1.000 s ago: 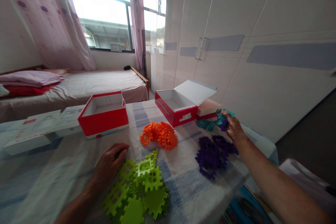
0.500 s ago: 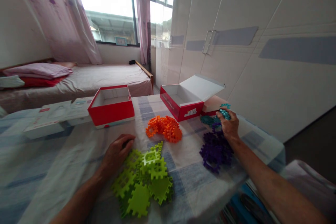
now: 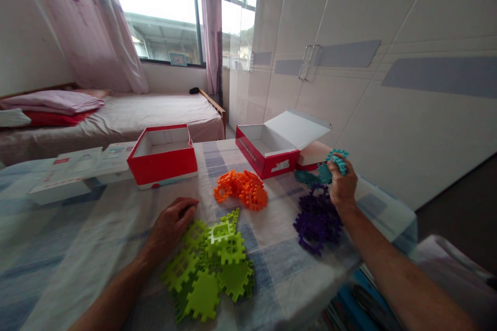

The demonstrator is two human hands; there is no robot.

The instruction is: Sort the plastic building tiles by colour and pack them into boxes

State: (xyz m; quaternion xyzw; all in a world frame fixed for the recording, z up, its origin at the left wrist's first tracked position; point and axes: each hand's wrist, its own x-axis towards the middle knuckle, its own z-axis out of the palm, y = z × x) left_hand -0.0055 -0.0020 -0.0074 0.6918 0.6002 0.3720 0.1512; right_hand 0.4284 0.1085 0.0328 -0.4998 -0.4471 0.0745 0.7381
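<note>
Clamped in the right hand [image 3: 344,189], turquoise pieces [image 3: 340,165] are raised to the right of the orange pile [image 3: 241,190]. Nearest, lime-green pieces [image 3: 204,295] lie in front of that pile, the left hand [image 3: 171,225] rests to its left, fingers curled, whether around anything I cannot tell, and purple pieces [image 3: 312,220] lie to its right. Beyond it stand two open red boxes [image 3: 165,166], then a bed [image 3: 155,108].
</note>
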